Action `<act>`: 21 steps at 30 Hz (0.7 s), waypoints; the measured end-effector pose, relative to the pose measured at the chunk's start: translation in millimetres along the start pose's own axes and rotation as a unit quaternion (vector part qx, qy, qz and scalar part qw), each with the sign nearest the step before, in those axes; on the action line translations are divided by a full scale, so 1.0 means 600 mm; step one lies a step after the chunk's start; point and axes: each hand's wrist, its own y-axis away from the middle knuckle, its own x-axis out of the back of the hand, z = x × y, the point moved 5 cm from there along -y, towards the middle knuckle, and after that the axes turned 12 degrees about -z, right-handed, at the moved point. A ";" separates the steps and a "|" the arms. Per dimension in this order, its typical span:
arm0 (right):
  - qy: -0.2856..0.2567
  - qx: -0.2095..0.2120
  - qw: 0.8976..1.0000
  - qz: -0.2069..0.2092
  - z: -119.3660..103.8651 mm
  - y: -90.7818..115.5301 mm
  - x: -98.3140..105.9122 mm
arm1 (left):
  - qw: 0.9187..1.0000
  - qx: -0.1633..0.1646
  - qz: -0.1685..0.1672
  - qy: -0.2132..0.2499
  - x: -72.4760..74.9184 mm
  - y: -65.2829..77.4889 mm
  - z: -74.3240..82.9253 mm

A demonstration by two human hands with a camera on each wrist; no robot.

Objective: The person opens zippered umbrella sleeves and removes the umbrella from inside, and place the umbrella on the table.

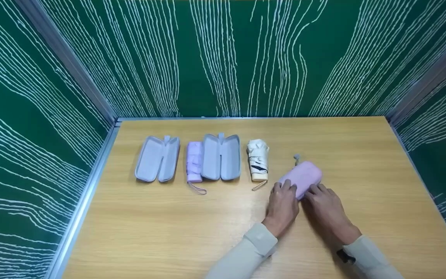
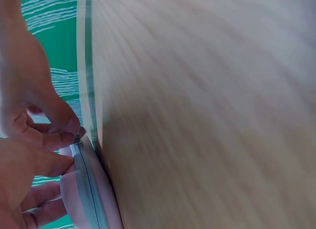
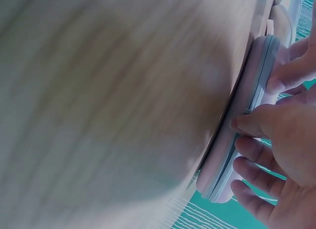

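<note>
A pink zip case (image 1: 306,176) with a grey zipper (image 2: 89,189) lies slanted on the table, its lid down. My left hand (image 1: 283,203) holds the case's near left side, thumb by the zipper. At the near edge, my right hand (image 1: 327,205) pinches the zipper pull (image 2: 77,138) between thumb and finger. In the right wrist view the right hand's other fingers spread along the case's side. Whether anything is inside the case cannot be seen. A small grey piece (image 1: 296,157) sticks out behind it.
Left of the case lies a cream folded umbrella (image 1: 258,161) with a wrist strap. Beyond it are two unfolded grey-lined cases, one (image 1: 230,157) beside a purple folded umbrella (image 1: 194,162), the other (image 1: 151,159) farther left. Green walls with white lines enclose the wooden table (image 1: 161,224).
</note>
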 end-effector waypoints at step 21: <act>-0.014 -0.002 0.999 -0.035 -0.008 -0.002 0.003 | 0.983 -0.091 -0.158 -0.001 0.008 -0.005 -0.021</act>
